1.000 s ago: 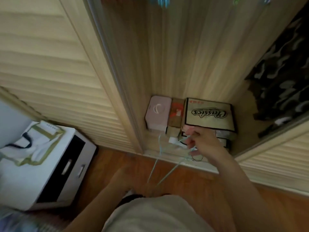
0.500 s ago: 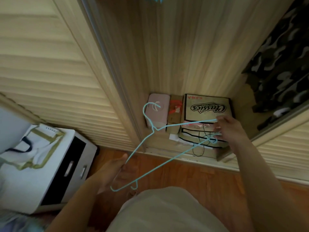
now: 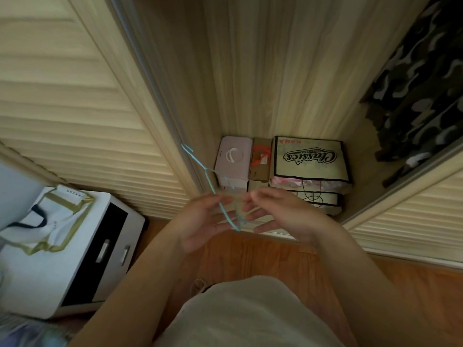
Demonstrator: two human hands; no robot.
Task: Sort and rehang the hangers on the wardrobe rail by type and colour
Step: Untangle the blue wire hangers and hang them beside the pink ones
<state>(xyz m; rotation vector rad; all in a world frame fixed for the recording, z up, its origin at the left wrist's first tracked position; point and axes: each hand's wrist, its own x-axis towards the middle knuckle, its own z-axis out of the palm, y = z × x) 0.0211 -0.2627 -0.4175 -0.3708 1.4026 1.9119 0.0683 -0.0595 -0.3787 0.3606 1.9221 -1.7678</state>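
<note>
Currently, the light-blue wire hanger point(image 3: 216, 194) sits at frame centre, seen nearly edge-on, its hook pointing toward the upper left of the frame beside the wardrobe door edge point(image 3: 160, 106). The left hand point(image 3: 200, 221) and right hand point(image 3: 278, 214) face each other, palms inward, fingers extended and loosely spread; the hanger passes between them, but motion blur prevents confirming which fingers actually touch the wire. Judged from this, the step is reorienting the hanger before lifting it to the rail, which lies outside the frame. To perform it well, secure the wire near the neck with one hand, keep the hook clear of the door edge, and raise it vertically above the stacked boxes point(image 3: 310, 161) at frame centre-right.
</note>
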